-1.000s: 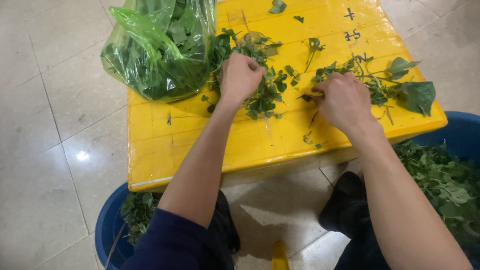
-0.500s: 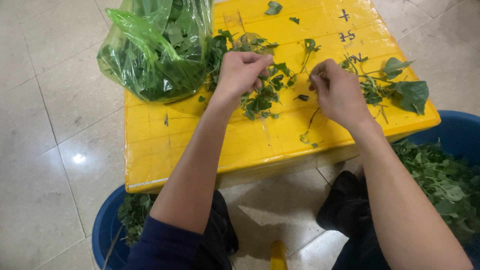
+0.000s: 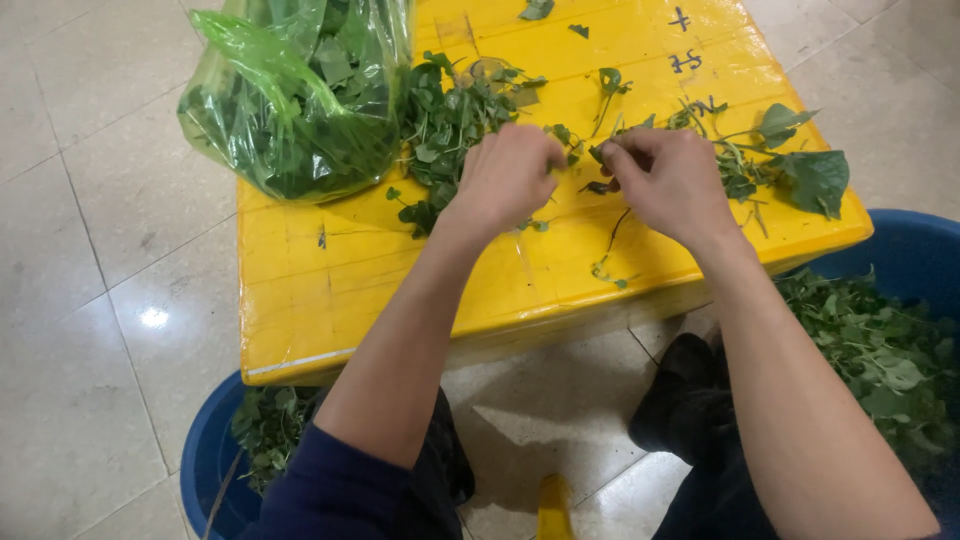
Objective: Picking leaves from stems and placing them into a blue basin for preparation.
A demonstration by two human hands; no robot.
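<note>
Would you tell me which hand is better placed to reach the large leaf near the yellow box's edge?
Right. The right hand sits nearer the large leaf on the yellow box; the left hand is farther, by the leaf pile.

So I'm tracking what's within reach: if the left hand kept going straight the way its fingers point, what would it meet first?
The left hand points right, toward the right hand. It would likely meet the small leafy sprig between them first, then the right hand's fingertips; depth is unclear.
</note>
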